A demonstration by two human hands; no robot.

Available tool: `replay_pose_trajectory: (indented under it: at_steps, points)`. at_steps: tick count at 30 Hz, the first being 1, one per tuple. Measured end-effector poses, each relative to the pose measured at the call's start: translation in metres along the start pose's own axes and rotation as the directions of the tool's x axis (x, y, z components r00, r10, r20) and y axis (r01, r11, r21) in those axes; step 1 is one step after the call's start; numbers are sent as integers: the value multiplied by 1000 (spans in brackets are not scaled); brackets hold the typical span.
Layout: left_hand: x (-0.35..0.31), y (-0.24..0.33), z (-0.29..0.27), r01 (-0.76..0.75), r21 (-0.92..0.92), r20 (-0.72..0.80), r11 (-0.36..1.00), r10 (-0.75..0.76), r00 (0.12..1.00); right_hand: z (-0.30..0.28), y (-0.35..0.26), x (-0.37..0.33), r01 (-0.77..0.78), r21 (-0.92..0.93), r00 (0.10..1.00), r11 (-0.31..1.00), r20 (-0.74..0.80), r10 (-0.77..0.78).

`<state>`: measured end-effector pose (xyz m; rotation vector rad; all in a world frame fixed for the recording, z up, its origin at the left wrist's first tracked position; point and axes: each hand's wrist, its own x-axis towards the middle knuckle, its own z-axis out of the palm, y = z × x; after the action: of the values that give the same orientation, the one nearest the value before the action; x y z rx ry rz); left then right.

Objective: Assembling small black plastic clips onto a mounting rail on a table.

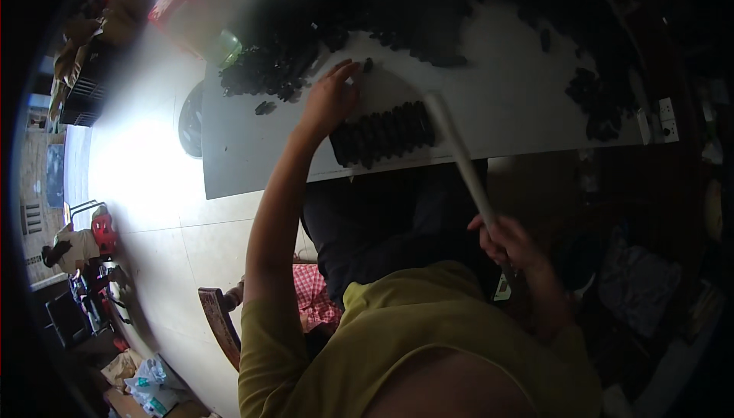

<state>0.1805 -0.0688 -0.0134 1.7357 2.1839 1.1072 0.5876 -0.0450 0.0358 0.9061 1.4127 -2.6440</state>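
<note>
My left hand [333,98] reaches over the white tabletop [497,59], its fingers stretched out and apart. A small black piece [368,65] lies just beyond its fingertips. Beside the wrist, near the front edge, sits a ribbed black block [382,135] that looks like several rows of dark pieces side by side. My right hand [506,244], lower and to the right, is closed around a long pale stick [468,162]. The stick slants up and left, its far end by the right end of the ribbed block.
Heaps of small black pieces [267,74] spread along the far side, with another pile [600,105] at the right. A red container [180,9] is at the far left. A wooden chair [220,322] stands at my left, and a white socket strip [667,120] at the table's right end.
</note>
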Motion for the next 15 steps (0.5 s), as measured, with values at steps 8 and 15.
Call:
replay_pose_trajectory:
  at_steps: [8,15]
  points:
    - [-51,124,63,50,430,38,902,-74,997,14,-19,30,351,-150,875,924,-298,-381]
    - [-61,98,62,-161,382,142,910,114,983,20,-19,33,194,-305,904,932,-313,-290]
